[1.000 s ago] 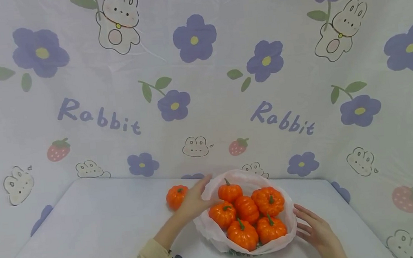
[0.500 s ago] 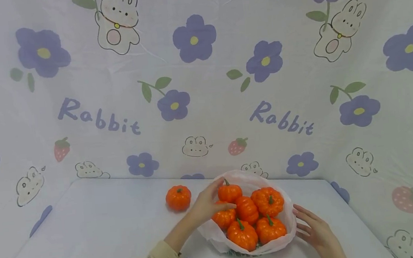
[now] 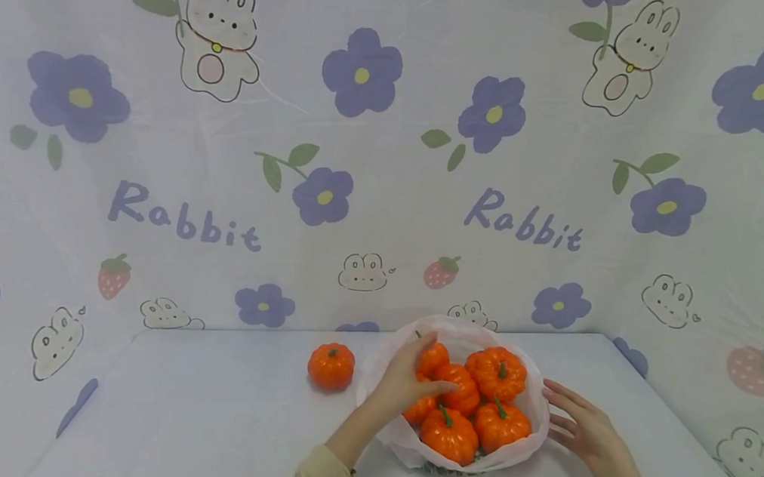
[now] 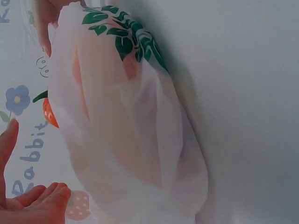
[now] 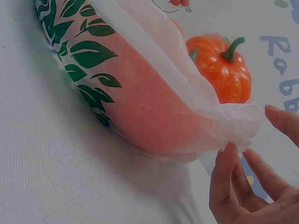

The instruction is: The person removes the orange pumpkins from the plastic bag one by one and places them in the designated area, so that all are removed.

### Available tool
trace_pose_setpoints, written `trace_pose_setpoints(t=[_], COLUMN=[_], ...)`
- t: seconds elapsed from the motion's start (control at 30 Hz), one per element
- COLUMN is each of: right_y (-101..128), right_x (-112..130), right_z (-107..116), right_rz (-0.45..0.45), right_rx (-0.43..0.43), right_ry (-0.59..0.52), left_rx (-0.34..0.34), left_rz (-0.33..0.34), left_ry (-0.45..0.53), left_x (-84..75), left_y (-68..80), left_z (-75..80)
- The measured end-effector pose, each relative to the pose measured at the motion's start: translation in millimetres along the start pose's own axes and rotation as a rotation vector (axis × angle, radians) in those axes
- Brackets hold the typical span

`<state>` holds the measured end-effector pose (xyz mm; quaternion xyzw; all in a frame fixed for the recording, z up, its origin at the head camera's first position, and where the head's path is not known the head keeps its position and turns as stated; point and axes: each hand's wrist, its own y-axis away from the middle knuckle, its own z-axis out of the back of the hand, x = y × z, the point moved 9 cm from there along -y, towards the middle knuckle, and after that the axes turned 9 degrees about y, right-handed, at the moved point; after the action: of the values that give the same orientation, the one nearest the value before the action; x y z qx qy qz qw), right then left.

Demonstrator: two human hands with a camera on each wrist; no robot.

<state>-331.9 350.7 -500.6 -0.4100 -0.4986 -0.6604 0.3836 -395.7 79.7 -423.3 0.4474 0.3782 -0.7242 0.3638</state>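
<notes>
- Fingers of the left hand (image 3: 401, 382) were spread, thumb apart from the rest, over the open mouth of the bag (image 4: 126, 140); the thumb crossed in front of the central pumpkin (image 3: 465, 390), and the upper fingers overlapped the rear pumpkin (image 3: 437, 359). Contact with either could not be told.
- Fingers of the right hand (image 3: 583, 419) were slightly bent and parted, tips touching the bag's rim; no pinch could be made out.
- Within the bag, six orange pumpkins were visible: the central and rear ones, the left pumpkin (image 3: 419, 412) partly hidden by the left hand, the right pumpkin (image 3: 497, 372), and two in front (image 3: 450, 438) side by side.
- Bag: thin, whitish and translucent, green leaves (image 5: 96, 53) printed on its lower wall, mouth spread upward.
- Outside, a lone pumpkin (image 3: 331, 368) stood upright on the white table (image 3: 207, 420), left of the bag and apart from it.
- Progress, judged by position: six pumpkins were inside; one was left outside.
</notes>
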Motion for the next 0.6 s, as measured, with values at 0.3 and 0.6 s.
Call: trace_pose_setpoints(t=[0.3,0.6], right_y=[-5.5,-9.8], right_x=[-0.4,0.4], right_z=[-0.6,1.0], right_rz=[-0.004,-0.011], right_rx=[0.008,0.001], right_ry=[-0.001,0.001], left_rx=[0.011,0.022], left_rz=[0.02,-0.007], left_ry=[-0.023,-0.015], left_x=[-1.8,-6.3], left_y=[-3.2,-11.4], left_z=[-18.2,-32.0])
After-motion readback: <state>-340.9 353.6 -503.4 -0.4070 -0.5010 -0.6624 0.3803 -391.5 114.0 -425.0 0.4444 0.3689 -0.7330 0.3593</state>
